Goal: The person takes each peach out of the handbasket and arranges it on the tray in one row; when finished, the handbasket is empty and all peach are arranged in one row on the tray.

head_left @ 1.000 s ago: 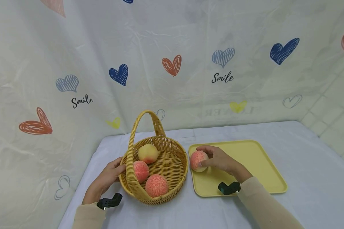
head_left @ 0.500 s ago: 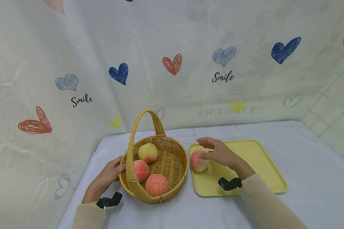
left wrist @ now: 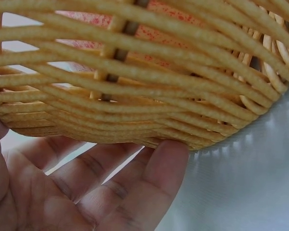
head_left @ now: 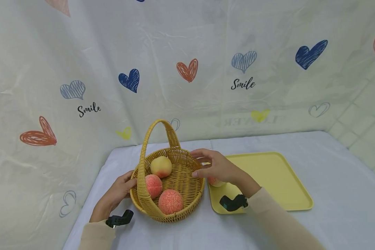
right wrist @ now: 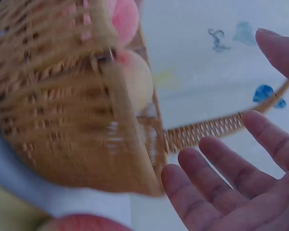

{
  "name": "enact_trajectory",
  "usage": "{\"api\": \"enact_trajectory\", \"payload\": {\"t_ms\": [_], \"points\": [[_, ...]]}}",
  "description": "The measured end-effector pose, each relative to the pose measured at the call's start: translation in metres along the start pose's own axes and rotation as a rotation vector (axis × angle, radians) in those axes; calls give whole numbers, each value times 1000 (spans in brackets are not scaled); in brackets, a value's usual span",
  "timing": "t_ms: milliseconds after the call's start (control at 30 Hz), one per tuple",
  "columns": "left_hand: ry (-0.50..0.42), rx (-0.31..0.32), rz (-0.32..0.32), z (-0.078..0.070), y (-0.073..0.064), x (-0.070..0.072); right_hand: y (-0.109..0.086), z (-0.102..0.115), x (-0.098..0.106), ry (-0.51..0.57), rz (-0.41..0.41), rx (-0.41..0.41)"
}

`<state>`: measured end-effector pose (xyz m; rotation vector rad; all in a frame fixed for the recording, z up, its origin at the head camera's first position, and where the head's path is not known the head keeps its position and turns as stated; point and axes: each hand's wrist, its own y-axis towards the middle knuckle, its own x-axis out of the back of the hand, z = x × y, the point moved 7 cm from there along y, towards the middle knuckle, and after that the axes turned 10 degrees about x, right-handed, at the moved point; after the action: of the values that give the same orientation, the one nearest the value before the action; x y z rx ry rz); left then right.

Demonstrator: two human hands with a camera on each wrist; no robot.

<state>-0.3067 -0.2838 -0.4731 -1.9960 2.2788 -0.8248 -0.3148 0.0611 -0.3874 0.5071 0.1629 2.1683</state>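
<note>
A pale hanging sheet (head_left: 206,34) printed with red, blue and yellow hearts fills the back of my head feed. In front of it I see a bench (head_left: 347,180) covered in white cloth. A flat yellow rectangular tray (head_left: 268,180) lies on it, and just left of that stands a round tan wicker basket (head_left: 181,180) with a tall arched handle (head_left: 142,173). The person's left hand (head_left: 117,191) pinches the basket's left rim, thumb at the edge and fingers against the outer wall. The right hand (head_left: 223,169) is spread, fingers reaching over the basket's right rim; I cannot tell whether the fingertips touch the wicker. Inside the basket I count three fruits: a speckled pink round peach (head_left: 171,201) at the front, a yellow peach with a red blush (head_left: 161,166) at the back, and a smaller-looking pink peach (head_left: 154,185) partly behind the handle. A fourth, pink-and-cream round peach (head_left: 216,182), sits at the tray's left end, mostly hidden from me by the right hand.
</note>
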Motion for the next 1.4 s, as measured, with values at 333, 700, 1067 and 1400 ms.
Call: {"api": "enact_trajectory", "payload": {"t_ms": [333,700,1067,1400], "points": [[1,8,-9,1,1,0,14,-6,-61,-11,215,-88],[9,8,-5,2,0,-1,22,-12,-90,-131,372,-158],[-8,9,-9,2,2,1,27,-18,-96,-163,422,-187],[-10,11,-8,2,1,0,29,-22,-104,-161,439,-224]]}}
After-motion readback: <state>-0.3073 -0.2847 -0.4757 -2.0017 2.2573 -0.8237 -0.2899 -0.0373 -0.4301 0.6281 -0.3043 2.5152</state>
